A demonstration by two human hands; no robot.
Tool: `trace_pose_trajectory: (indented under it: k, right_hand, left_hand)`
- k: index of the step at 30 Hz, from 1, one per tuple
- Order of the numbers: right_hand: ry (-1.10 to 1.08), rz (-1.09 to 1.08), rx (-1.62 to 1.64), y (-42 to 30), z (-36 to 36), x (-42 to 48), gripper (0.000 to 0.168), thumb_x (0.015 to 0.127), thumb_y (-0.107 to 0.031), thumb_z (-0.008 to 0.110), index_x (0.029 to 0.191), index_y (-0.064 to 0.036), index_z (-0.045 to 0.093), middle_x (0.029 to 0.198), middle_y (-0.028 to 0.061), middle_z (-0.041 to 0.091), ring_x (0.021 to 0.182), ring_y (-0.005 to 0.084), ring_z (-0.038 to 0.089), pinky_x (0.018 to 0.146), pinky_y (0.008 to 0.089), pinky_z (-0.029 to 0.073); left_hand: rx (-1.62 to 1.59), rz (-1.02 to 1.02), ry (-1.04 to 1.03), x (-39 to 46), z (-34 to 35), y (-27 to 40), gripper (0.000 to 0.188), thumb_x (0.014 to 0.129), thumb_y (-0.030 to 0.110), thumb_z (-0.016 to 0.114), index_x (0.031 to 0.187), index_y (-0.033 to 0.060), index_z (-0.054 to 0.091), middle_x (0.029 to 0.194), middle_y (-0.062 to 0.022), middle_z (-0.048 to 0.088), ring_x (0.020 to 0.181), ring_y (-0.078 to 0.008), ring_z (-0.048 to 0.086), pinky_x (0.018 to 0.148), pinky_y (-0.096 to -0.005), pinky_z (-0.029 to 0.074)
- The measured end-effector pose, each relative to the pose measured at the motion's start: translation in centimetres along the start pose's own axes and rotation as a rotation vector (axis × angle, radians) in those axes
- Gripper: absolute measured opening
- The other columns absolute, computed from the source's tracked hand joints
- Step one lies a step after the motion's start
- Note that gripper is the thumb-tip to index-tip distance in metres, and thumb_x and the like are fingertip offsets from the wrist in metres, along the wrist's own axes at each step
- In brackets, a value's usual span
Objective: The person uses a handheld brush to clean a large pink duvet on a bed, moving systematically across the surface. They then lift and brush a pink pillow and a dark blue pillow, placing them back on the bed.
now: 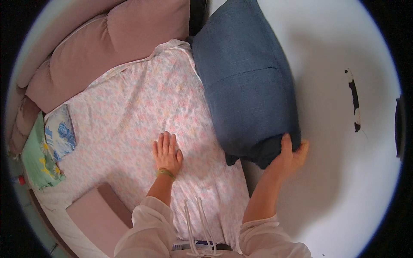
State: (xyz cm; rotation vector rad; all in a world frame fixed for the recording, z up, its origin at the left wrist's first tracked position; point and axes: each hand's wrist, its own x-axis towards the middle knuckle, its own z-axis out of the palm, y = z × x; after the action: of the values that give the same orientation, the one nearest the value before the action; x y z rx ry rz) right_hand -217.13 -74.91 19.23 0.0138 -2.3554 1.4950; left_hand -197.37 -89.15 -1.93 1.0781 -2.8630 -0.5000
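Note:
A large dark blue fabric cushion [246,87] stands at the right edge of the bed, tilted beside the white wall. My right hand [290,158] grips its lower corner, thumb on the near face and fingers behind. My left hand [167,154], with a greenish bangle at the wrist, lies palm down with fingers a little apart on a pink floral sheet [138,129]. Nothing is held in it. The sheet has shallow wrinkles, and its upper edge is bunched near the blue cushion.
Pink padded cushions [135,32] line the back. At left lie a blue-flowered pillow [61,132] and green floral fabric [38,158]. A pink foam-like block [96,219] rests at lower left. The white wall [322,180] has a dark damaged strip [354,96].

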Motion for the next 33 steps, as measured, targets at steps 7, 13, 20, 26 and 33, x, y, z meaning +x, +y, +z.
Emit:
trace_pose_trajectory:
  k: [7, 13, 20, 26, 33]
  right_hand:
    - [0.128, -0.892, -0.605, -1.5, -2.7, -0.2, 0.032, 0.084, -0.015, 0.060, 0.110, 0.001, 0.050, 0.115, 0.0187, 0.051, 0.111, 0.0362, 0.047, 0.098, 0.0460, 0.035]
    - [-0.721, -0.728, -0.333, 4.9, -0.9, -15.5, 0.045, 0.075, -0.016, 0.061, 0.117, -0.004, 0.051, 0.131, 0.0214, 0.043, 0.124, 0.0418, 0.036, 0.101, 0.0593, 0.021]
    - [-1.119, -0.576, -0.490, 14.3, -0.9, -25.4, 0.050, 0.081, -0.019, 0.054, 0.127, 0.000, 0.046, 0.139, 0.0199, 0.037, 0.131, 0.0357, 0.030, 0.106, 0.0509, 0.021]
    - [-1.078, -0.669, -0.587, 15.6, -0.4, -26.9, 0.053, 0.078, -0.021, 0.054, 0.128, -0.004, 0.046, 0.140, 0.0180, 0.036, 0.133, 0.0337, 0.029, 0.106, 0.0505, 0.020]
    - [-1.064, -0.714, -0.627, 16.1, -0.1, -27.5, 0.054, 0.077, -0.021, 0.053, 0.128, -0.004, 0.046, 0.142, 0.0187, 0.034, 0.133, 0.0359, 0.027, 0.107, 0.0529, 0.017]
  left_hand:
    - [0.023, 0.011, 0.001, -0.1, -0.1, -0.2, 0.060, 0.083, 0.027, 0.046, 0.139, 0.0117, 0.031, 0.148, -0.0100, 0.024, 0.138, -0.0272, 0.018, 0.112, -0.0484, 0.009]
    - [0.003, 0.018, 0.002, -0.4, 0.0, -0.4, 0.058, 0.085, 0.028, 0.044, 0.140, 0.0117, 0.031, 0.148, -0.0097, 0.023, 0.138, -0.0268, 0.017, 0.112, -0.0475, 0.008]
    - [-0.047, 0.004, -0.006, -0.3, -0.2, -0.3, 0.059, 0.085, 0.028, 0.045, 0.140, 0.0126, 0.031, 0.149, -0.0087, 0.023, 0.139, -0.0255, 0.016, 0.112, -0.0461, 0.008]
    - [-0.055, 0.049, 0.030, -0.5, 0.0, -0.8, 0.061, 0.085, 0.030, 0.048, 0.140, 0.0111, 0.031, 0.148, -0.0091, 0.023, 0.138, -0.0250, 0.018, 0.112, -0.0469, 0.012]
    - [-0.159, 0.160, -0.053, -3.7, -3.2, -3.7, 0.055, 0.085, 0.024, 0.051, 0.136, 0.0103, 0.037, 0.147, -0.0107, 0.026, 0.137, -0.0262, 0.021, 0.111, -0.0463, 0.014]
